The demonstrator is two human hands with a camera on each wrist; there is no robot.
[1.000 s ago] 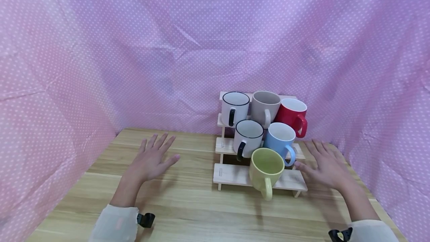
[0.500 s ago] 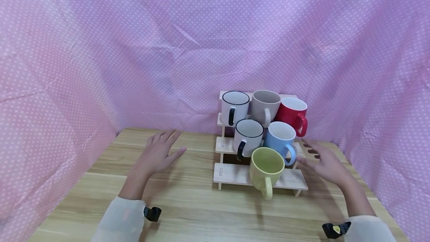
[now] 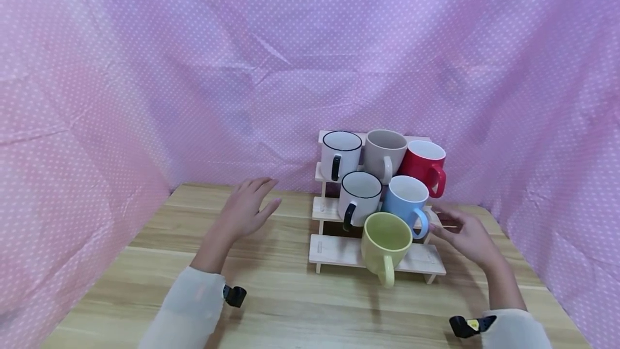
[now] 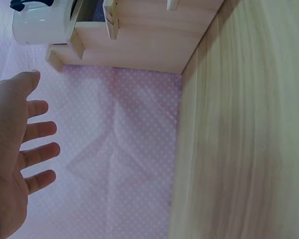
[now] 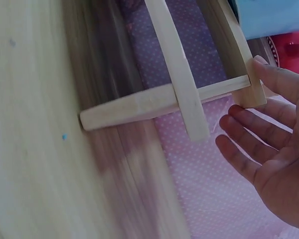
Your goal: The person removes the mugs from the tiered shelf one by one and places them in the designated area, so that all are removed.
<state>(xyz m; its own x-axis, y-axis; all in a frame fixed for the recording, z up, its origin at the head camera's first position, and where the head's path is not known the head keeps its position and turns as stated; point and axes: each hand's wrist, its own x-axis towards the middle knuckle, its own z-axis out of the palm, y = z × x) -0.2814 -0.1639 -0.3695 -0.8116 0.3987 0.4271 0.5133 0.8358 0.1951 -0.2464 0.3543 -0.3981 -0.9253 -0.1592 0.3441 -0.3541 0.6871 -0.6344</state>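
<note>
Right hand [image 3: 470, 238], loosely bent with the thumb apart from the fingers, is at the right end of the wooden rack [image 3: 334, 251], whose tiers bear six mugs [image 3: 377, 257]; whether it touches is unclear. Left hand [image 3: 246, 211], fingers parted, hangs left of the rack, above the table [image 3: 300, 308], with pink dotted cloth [image 3: 232, 79] behind.

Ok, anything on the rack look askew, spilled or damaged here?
Nothing stands out: all six mugs stand upright on the tiered rack, with no visible spill or damage. At most, the handle of the yellow mug juts forward past the bottom shelf.
</note>
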